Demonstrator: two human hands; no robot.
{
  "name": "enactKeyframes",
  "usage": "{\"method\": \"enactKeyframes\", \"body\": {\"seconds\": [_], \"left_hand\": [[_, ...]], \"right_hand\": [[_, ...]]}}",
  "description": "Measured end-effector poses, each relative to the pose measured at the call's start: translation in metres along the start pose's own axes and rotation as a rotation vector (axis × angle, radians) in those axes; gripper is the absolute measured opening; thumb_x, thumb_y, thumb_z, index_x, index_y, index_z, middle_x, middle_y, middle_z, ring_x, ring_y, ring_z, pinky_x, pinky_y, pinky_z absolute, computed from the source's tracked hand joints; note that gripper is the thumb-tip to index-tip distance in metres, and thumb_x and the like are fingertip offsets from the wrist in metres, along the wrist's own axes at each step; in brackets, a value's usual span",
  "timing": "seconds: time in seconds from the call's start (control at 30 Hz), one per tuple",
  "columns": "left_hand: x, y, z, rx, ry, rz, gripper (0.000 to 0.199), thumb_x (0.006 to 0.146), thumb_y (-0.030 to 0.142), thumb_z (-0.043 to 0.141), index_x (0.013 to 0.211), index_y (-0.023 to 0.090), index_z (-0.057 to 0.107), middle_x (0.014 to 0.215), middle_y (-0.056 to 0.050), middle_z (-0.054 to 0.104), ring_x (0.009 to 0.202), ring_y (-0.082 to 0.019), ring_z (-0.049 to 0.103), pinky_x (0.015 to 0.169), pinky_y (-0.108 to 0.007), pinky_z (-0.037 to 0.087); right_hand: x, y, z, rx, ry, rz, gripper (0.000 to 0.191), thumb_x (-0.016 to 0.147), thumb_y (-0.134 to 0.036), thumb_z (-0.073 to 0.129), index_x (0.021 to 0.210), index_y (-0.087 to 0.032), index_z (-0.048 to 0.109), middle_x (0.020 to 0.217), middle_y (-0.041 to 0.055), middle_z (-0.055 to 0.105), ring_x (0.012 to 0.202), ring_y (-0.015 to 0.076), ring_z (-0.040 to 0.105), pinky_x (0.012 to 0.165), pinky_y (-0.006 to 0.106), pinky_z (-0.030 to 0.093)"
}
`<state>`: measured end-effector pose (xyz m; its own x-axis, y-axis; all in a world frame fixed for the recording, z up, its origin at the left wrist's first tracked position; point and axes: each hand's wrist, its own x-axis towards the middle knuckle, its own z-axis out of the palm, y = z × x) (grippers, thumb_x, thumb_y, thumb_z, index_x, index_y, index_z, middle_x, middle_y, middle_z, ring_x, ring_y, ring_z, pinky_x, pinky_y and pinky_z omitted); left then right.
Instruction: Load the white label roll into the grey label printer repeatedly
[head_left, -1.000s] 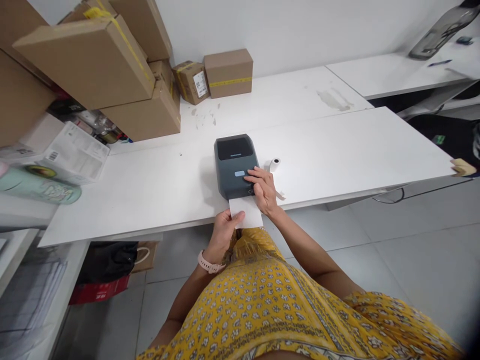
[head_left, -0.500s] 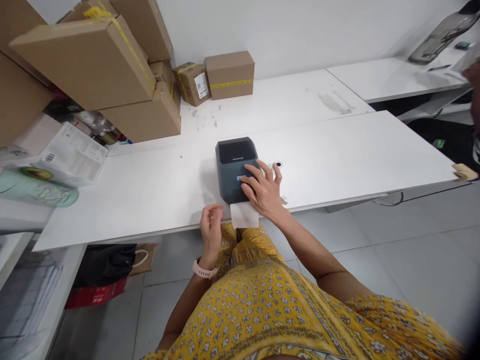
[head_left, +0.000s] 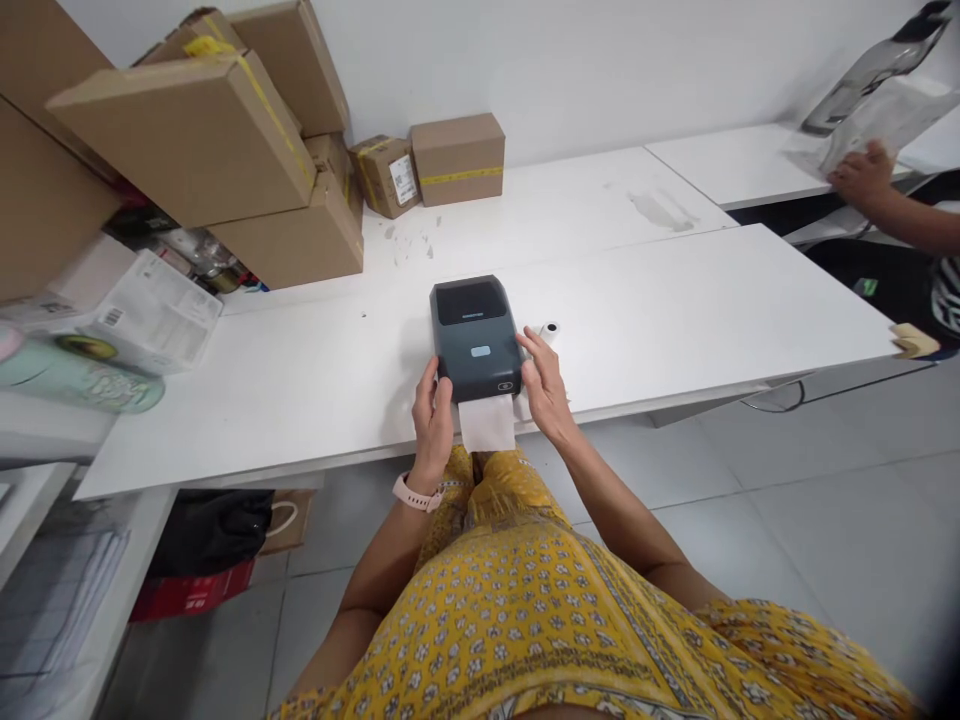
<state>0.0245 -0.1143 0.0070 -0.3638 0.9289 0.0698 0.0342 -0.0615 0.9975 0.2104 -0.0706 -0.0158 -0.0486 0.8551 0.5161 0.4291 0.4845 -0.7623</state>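
Gently, the half-open left hand [head_left: 433,412] and right hand [head_left: 546,385], gripping nothing apparent, should steady the dark blue-grey boxy device [head_left: 474,334] evenly on the white bench [head_left: 660,300], clear of its protruding white paper [head_left: 487,425]

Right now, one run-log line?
left hand: printer's left side | right hand: its right side | paper: protruding, near edge | roll: right of printer

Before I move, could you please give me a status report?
Left hand, right hand open at printer's sides. Printer on table, paper out its near end. Roll close beyond right hand.
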Motion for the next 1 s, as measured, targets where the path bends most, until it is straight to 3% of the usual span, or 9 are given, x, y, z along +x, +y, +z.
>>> {"method": "enactKeyframes", "body": {"seconds": [0.23, 0.4, 0.57, 0.67, 0.8, 0.9, 1.0], "left_hand": [[-0.002, -0.008, 0.0, -0.03, 0.019, -0.033, 0.064, 0.095, 0.06, 0.061, 0.148, 0.025, 0.057, 0.161, -0.01, 0.052, 0.152, -0.028, 0.046, 0.126, -0.044, 0.038], [-0.003, -0.013, -0.001, -0.019, 0.018, -0.034, 0.061, 0.096, 0.058, 0.06, 0.148, 0.025, 0.057, 0.161, -0.01, 0.052, 0.151, -0.027, 0.047, 0.125, -0.043, 0.038], [-0.002, -0.017, 0.001, -0.025, 0.019, -0.023, 0.062, 0.096, 0.057, 0.061, 0.149, 0.026, 0.055, 0.161, -0.01, 0.052, 0.15, -0.027, 0.048, 0.125, -0.044, 0.038], [-0.003, -0.018, 0.002, -0.037, 0.018, -0.022, 0.063, 0.096, 0.056, 0.06, 0.151, 0.025, 0.054, 0.161, -0.011, 0.052, 0.149, -0.028, 0.049, 0.124, -0.044, 0.04], [-0.004, -0.018, 0.001, -0.028, 0.007, -0.008, 0.062, 0.097, 0.057, 0.059, 0.151, 0.026, 0.054, 0.163, -0.01, 0.05, 0.152, -0.027, 0.046, 0.127, -0.045, 0.035], [-0.005, -0.02, -0.001, 0.03, 0.007, 0.031, 0.061, 0.098, 0.058, 0.056, 0.151, 0.028, 0.054, 0.166, -0.009, 0.046, 0.156, -0.026, 0.039, 0.131, -0.046, 0.029], [-0.007, -0.021, 0.001, 0.084, 0.018, 0.08, 0.062, 0.099, 0.059, 0.052, 0.153, 0.028, 0.051, 0.17, -0.008, 0.039, 0.161, -0.024, 0.031, 0.133, -0.045, 0.023]], "right_hand": [[0.017, -0.01, 0.004, -0.241, -0.091, -0.191, 0.043, 0.108, -0.053, 0.038, 0.135, -0.036, 0.067, 0.168, 0.0005, 0.042, 0.158, 0.0326, 0.03, 0.128, 0.062, 0.027], [0.031, -0.025, 0.01, -0.349, -0.133, -0.279, 0.034, 0.107, -0.05, 0.046, 0.121, -0.032, 0.072, 0.162, 0.0007, 0.051, 0.158, 0.0331, 0.035, 0.131, 0.065, 0.015], [0.038, -0.024, 0.016, -0.357, -0.175, -0.289, 0.03, 0.107, -0.047, 0.049, 0.114, -0.031, 0.073, 0.151, 0.0023, 0.063, 0.157, 0.0328, 0.037, 0.13, 0.069, 0.012], [0.032, -0.015, 0.013, -0.326, -0.176, -0.265, 0.033, 0.106, -0.05, 0.049, 0.12, -0.031, 0.072, 0.155, 0.004, 0.06, 0.157, 0.0339, 0.036, 0.129, 0.069, 0.017], [0.007, 0.0, 0.007, -0.148, -0.075, -0.119, 0.046, 0.108, -0.053, 0.042, 0.141, -0.03, 0.062, 0.166, 0.0102, 0.046, 0.157, 0.0309, 0.037, 0.124, 0.062, 0.034], [-0.011, 0.008, 0.008, -0.016, 0.002, 0.029, 0.053, 0.109, -0.053, 0.039, 0.155, -0.029, 0.048, 0.163, 0.0133, 0.048, 0.153, 0.0276, 0.045, 0.122, 0.056, 0.042], [-0.017, 0.011, 0.012, 0.014, 0.008, 0.066, 0.057, 0.109, -0.056, 0.036, 0.159, -0.031, 0.042, 0.162, 0.013, 0.05, 0.15, 0.0274, 0.049, 0.122, 0.056, 0.042]]}}
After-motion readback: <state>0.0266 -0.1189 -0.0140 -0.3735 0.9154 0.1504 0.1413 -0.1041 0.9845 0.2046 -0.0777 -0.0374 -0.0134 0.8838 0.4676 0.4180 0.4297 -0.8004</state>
